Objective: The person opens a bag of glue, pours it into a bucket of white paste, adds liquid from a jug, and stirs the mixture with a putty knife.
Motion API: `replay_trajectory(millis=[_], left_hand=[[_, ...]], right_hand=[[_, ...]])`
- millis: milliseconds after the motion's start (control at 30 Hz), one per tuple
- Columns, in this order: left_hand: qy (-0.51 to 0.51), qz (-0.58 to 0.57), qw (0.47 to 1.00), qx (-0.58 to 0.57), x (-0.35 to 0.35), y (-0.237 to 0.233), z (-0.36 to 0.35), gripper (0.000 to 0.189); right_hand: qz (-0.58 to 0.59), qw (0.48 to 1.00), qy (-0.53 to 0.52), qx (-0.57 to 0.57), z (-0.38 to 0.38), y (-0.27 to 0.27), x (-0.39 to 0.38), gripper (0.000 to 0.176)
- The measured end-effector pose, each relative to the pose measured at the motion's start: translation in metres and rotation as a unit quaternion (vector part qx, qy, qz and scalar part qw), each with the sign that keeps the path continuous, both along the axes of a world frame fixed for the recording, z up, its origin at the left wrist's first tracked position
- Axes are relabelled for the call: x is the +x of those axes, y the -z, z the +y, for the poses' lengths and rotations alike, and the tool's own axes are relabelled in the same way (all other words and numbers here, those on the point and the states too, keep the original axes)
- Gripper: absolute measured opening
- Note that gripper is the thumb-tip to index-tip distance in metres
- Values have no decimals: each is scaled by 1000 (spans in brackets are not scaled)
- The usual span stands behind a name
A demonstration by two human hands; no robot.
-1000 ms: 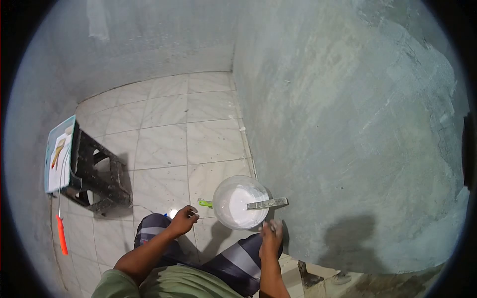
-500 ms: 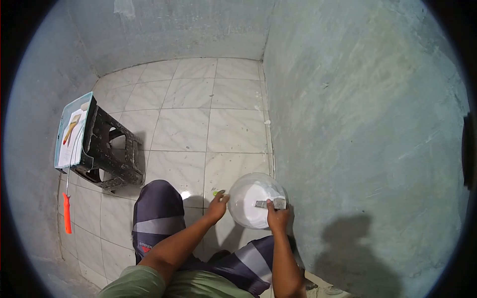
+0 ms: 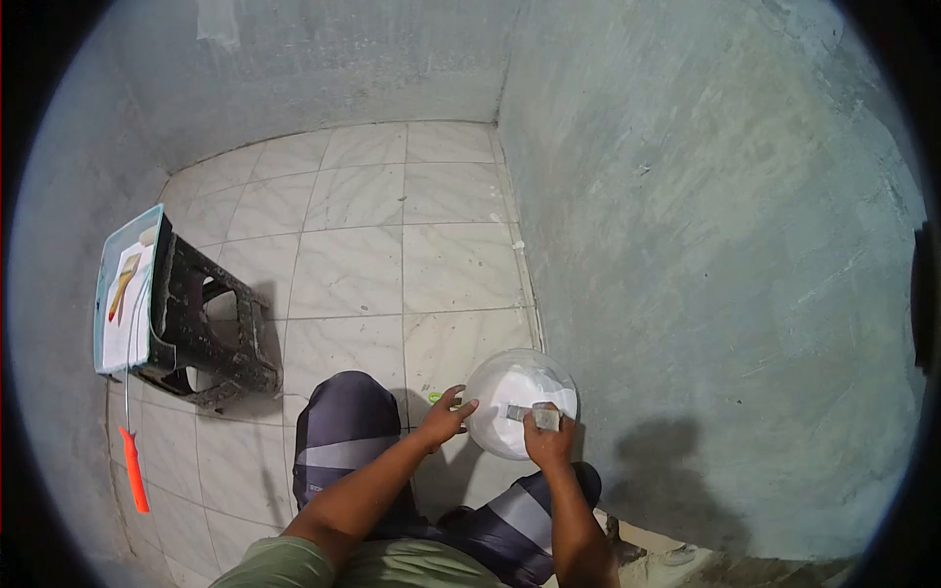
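Note:
A round translucent tub (image 3: 569, 377) stands on the floor between my hands, white paste-like material (image 3: 520, 382) inside it. My right hand (image 3: 551, 443) is closed around a scraper (image 3: 517, 413) with a flat grey blade, held over the tub's mouth. Its grip end is partly hidden by my fingers. At the tub's left side is my left hand (image 3: 446, 421), thumb and fingers spread, with the thumb tip right at the rim.
To the left, a black stool (image 3: 211, 323) carries a paint tray (image 3: 101, 328). A brush (image 3: 123, 287) lies in it, and an orange-handled roller (image 3: 135, 475) hangs over its edge. A grey wall (image 3: 706, 274) rises close on the right, above the tiled floor (image 3: 348, 269).
My left hand has come to the tub's rim, its fingers spreading. The scraper has tilted and moved slightly within the tub's mouth. The camera view has shifted a little.

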State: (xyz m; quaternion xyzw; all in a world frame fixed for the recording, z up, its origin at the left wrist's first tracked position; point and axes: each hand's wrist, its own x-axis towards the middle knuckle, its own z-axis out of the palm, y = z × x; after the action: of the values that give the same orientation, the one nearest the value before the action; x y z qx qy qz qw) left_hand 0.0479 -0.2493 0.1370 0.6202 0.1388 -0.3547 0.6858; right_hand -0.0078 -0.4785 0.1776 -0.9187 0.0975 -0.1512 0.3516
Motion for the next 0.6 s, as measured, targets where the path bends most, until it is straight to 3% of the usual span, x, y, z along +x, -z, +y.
replay_trajectory(millis=[100, 167, 300, 433, 500, 567, 600], left_hand=[[3, 2, 1000, -30, 1, 6, 4, 78], [13, -1, 999, -33, 1, 7, 7, 78], [12, -6, 999, -45, 1, 11, 10, 79], [19, -13, 998, -56, 2, 16, 10, 79], [14, -12, 999, -47, 2, 20, 10, 79], [15, -13, 998, -54, 1, 18, 11, 80], [12, -14, 998, -59, 1, 18, 12, 81]], right_hand=[[23, 998, -6, 60, 3, -25, -17, 19], [-14, 995, -2, -102, -2, -53, -19, 18], [22, 997, 74, 6, 3, -58, 7, 19], [-43, 998, 14, 32, 38, -57, 11, 17], [25, 999, 28, 25, 35, -64, -1, 16], [53, 998, -30, -33, 18, -68, -10, 17], [74, 991, -12, -114, 13, -73, -7, 16]])
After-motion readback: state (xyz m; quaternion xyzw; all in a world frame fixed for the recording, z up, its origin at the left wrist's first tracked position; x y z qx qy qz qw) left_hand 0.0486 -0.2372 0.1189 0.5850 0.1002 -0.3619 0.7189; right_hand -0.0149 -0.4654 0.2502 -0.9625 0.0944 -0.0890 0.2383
